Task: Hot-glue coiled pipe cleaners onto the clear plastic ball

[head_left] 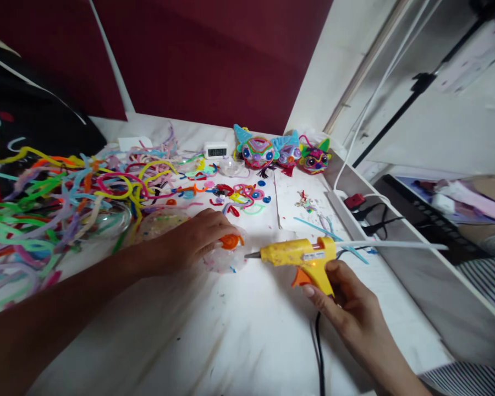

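My right hand (350, 313) is wrapped round the handle of a yellow hot glue gun (291, 253) with an orange trigger. A white glue stick (390, 243) sticks out of its back, and a small orange light glows on its body. Its nozzle points left, close to a clear plastic piece (220, 263) that lies on the table. Over that piece, my left hand (193, 239) pinches a coiled orange pipe cleaner (230, 241). Part of the coil and the left fingertips are hidden.
A tangle of coloured pipe cleaners (78, 203) covers the left side. Decorated fish-like ornaments (258, 152) stand at the back, beside a small digital clock (216, 150). Coiled pieces (235, 195) lie mid-table. A power strip (355, 212) with plugs is at right; a black cord (319, 352) hangs below the gun.
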Available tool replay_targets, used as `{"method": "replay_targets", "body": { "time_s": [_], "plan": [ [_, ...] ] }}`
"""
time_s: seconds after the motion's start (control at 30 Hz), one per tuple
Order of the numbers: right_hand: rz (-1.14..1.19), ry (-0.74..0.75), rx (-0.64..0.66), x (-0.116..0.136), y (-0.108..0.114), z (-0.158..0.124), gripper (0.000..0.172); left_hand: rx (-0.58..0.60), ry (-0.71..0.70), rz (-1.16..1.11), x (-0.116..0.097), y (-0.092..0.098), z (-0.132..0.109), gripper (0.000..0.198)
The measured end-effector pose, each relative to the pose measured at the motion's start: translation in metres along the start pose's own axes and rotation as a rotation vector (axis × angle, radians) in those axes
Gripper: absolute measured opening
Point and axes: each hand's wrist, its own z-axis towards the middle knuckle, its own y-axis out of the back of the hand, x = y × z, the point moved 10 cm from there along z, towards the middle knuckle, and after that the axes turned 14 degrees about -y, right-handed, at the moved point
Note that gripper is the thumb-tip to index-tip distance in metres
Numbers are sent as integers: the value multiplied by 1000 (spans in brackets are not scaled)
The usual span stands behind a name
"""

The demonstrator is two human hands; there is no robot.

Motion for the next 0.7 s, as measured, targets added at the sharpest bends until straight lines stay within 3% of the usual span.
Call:
{"method": "replay_targets", "body": {
  "time_s": [0.2, 0.37, 0.5, 0.7],
  "plan": [
    [87, 3, -19, -5, -12, 4, 23, -32, -14, -13, 6, -2, -3, 36],
    [5, 71, 22, 6, -26, 8, 13, -32, -8, -12, 7, 0, -1, 35],
    [-10, 122, 50, 14, -32, 10, 10, 10, 2, -19, 6, -2, 1, 35],
    [-69, 175, 80, 13, -38, 13, 9, -30, -44, -12, 4, 1, 1, 35]
  ]
}}
